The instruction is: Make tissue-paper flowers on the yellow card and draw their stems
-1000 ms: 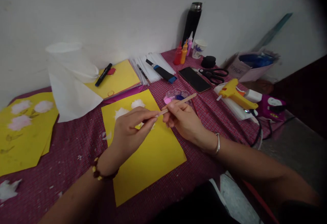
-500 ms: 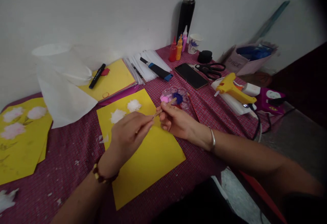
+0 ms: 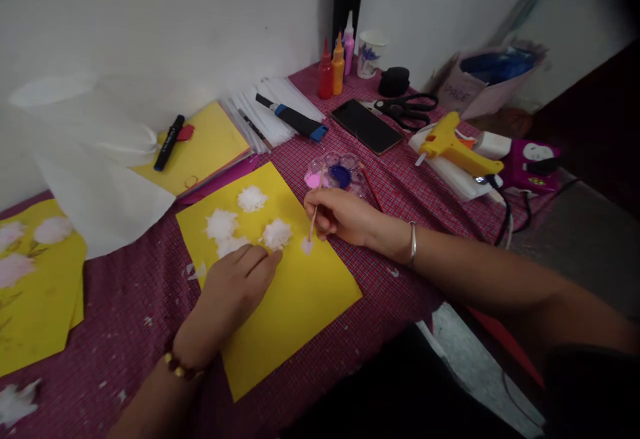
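My right hand (image 3: 345, 215) pinches a thin wooden stick (image 3: 315, 215) over the right edge of a yellow sheet of paper (image 3: 290, 312). At the stick's lower end is a small pale pink scrap (image 3: 307, 246); whether it sticks to the tip or lies on the sheet I cannot tell. My left hand (image 3: 237, 292) rests on the sheet, fingers lying close together, beside a white fluffy paper flower (image 3: 277, 233). More such flowers, including a white puff (image 3: 221, 224) and another puff (image 3: 252, 199), sit on the sheet's upper part.
Just past my right hand lies a clear paint palette (image 3: 341, 175) with pink and dark blue paint. Beyond are a phone (image 3: 367, 125), scissors (image 3: 407, 109), paint bottles (image 3: 325, 72) and a paper cup (image 3: 371, 55). A yellow glue gun (image 3: 457, 145) lies right; finished-looking flower sheets (image 3: 35, 305) lie left.
My left hand has left the stick and come down onto the yellow sheet. The right hand has turned the stick so it points downward. The view has shifted slightly, uncovering more flowers.
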